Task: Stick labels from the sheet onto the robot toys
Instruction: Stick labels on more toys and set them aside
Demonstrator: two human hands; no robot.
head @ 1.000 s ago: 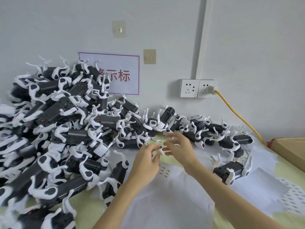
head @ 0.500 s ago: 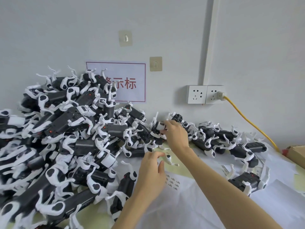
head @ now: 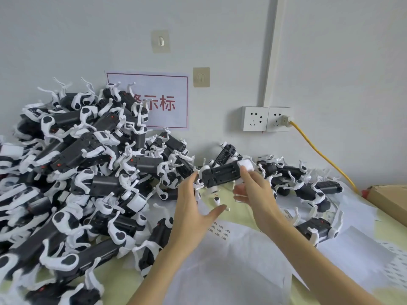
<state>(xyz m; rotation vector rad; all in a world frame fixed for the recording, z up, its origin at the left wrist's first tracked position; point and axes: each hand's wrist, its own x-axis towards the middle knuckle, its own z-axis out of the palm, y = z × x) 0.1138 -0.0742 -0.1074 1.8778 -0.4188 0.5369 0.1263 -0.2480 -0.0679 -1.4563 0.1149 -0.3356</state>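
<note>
The right hand [head: 253, 190] is gripping a toy [head: 221, 175] above the worktop [head: 237, 216]; the left hand [head: 191, 208] is touching it, fingers straight.

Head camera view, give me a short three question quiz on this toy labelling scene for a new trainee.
1. True or false: the right hand holds a robot toy.
2. Where is the big toy pile: A left, B right, C behind the cardboard box?
3. What is plugged into the wall socket?

Key: 1 true. 2 A. 3 A yellow cable.
</note>
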